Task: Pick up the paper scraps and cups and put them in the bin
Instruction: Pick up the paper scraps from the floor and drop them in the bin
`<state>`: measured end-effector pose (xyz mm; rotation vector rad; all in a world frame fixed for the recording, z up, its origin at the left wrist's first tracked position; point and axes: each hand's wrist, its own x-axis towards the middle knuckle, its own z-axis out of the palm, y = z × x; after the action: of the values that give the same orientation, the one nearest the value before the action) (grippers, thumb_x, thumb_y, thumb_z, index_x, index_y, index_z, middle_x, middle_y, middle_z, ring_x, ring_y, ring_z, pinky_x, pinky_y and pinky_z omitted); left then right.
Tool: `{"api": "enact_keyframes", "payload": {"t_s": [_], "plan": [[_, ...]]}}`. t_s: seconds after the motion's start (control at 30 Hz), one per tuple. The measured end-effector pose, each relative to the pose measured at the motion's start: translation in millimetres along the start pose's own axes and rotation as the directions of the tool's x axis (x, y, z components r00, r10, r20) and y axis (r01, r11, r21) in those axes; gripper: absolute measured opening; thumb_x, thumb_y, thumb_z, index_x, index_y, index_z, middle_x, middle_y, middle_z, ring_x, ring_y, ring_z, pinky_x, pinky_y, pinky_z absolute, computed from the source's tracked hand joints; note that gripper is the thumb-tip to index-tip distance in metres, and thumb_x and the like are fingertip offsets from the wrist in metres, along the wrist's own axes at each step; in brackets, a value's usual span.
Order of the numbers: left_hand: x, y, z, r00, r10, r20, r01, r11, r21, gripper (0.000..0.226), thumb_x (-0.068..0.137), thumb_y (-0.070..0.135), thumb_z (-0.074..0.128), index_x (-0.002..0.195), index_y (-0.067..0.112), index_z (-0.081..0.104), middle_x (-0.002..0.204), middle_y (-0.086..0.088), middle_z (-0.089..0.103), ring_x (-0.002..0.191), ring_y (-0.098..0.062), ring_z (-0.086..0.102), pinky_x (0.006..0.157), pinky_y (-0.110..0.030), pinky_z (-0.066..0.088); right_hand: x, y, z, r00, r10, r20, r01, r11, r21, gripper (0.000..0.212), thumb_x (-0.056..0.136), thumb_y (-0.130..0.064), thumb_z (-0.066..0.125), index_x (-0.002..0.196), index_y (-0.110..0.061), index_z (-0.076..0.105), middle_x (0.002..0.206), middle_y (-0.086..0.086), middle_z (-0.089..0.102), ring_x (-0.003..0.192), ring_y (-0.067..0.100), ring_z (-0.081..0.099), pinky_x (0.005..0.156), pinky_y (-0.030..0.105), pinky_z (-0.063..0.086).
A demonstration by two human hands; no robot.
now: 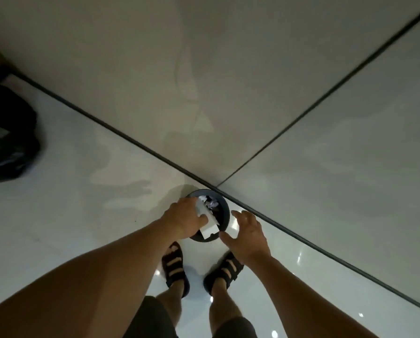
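Note:
A small round dark bin (225,211) stands on the floor in the corner where two walls meet. Crumpled paper scraps (210,202) lie inside it. My left hand (184,219) grips a white paper cup (207,222) over the bin's opening, the cup lying on its side across the rim. My right hand (246,234) hovers just right of the bin with fingers spread and holds nothing.
Glossy white floor tiles (82,203) spread to the left. A black plastic bag (6,137) lies at the far left by the wall. My two feet in dark sandals (176,267) stand right in front of the bin. Grey walls (204,69) close the corner.

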<state>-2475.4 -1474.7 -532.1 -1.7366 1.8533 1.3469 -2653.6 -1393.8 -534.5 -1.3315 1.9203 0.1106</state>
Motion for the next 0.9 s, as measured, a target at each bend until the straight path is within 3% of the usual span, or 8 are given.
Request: {"api": "enact_keyframes", "payload": {"t_s": [0.1,0.2,0.3,0.43,0.6,0.73,0.9], "plan": [[-38,55,-2,0.990,0.133,0.046,-0.137,0.986,0.098,0.058,0.089,0.045,0.054,0.138,0.018,0.040,0.136,-0.007,0.047,0.119,-0.025,0.049,0.091,-0.031,0.042,-60,9,-32,0.994,0.057,-0.091,-0.052,0.997,0.055,0.074,0.088,-0.056,0.057,0.151,-0.032,0.026,0.158,-0.002,0.019,0.144,0.021,0.021,0.112,0.040,0.033],[-77,111,16,0.959,0.251,0.129,-0.276,0.929,0.246,0.066,0.088,0.051,0.052,0.143,0.019,0.036,0.146,-0.006,0.040,0.130,-0.026,0.041,0.106,-0.041,0.038,-117,33,-58,0.970,0.149,-0.193,-0.125,0.984,0.131,0.073,0.088,-0.057,0.056,0.151,-0.032,0.026,0.158,-0.002,0.020,0.143,0.021,0.022,0.112,0.041,0.034],[-121,159,49,0.903,0.358,0.236,-0.424,0.830,0.362,0.073,0.089,0.053,0.049,0.150,0.022,0.023,0.154,-0.004,0.027,0.140,-0.025,0.026,0.113,-0.042,0.028,-177,72,-70,0.925,0.281,-0.257,-0.228,0.949,0.216,0.075,0.088,-0.058,0.055,0.151,-0.031,0.026,0.159,-0.001,0.020,0.144,0.022,0.022,0.111,0.043,0.034],[-178,211,106,0.830,0.431,0.354,-0.558,0.634,0.535,0.074,0.089,0.054,0.045,0.151,0.021,0.021,0.155,-0.004,0.025,0.141,-0.026,0.024,0.113,-0.043,0.027,-266,139,-58,0.837,0.463,-0.291,-0.369,0.871,0.324,0.076,0.087,-0.058,0.054,0.151,-0.032,0.024,0.158,0.001,0.021,0.143,0.023,0.024,0.109,0.043,0.036],[-267,268,195,0.726,0.478,0.494,-0.678,0.381,0.628,0.072,0.091,0.053,0.044,0.150,0.020,0.021,0.154,-0.005,0.026,0.139,-0.027,0.025,0.112,-0.041,0.029,-391,216,-10,0.709,0.655,-0.261,-0.490,0.724,0.486,0.077,0.086,-0.058,0.054,0.151,-0.031,0.023,0.157,0.003,0.023,0.140,0.026,0.027,0.108,0.043,0.036],[-345,299,277,0.634,0.491,0.597,-0.747,0.189,0.638,0.070,0.091,0.053,0.044,0.149,0.021,0.023,0.153,-0.006,0.027,0.139,-0.027,0.025,0.111,-0.041,0.030,-490,259,35,0.601,0.761,-0.242,-0.520,0.603,0.605,0.078,0.086,-0.058,0.054,0.152,-0.031,0.022,0.157,0.004,0.022,0.141,0.026,0.026,0.109,0.043,0.033],[-433,328,379,0.469,0.494,0.732,-0.826,-0.049,0.562,0.069,0.091,0.053,0.044,0.150,0.024,0.022,0.155,-0.002,0.026,0.140,-0.024,0.025,0.111,-0.041,0.030,-595,305,79,0.441,0.869,-0.225,-0.515,0.450,0.729,0.077,0.087,-0.056,0.054,0.152,-0.029,0.023,0.157,0.003,0.020,0.142,0.025,0.023,0.110,0.043,0.030]]}}
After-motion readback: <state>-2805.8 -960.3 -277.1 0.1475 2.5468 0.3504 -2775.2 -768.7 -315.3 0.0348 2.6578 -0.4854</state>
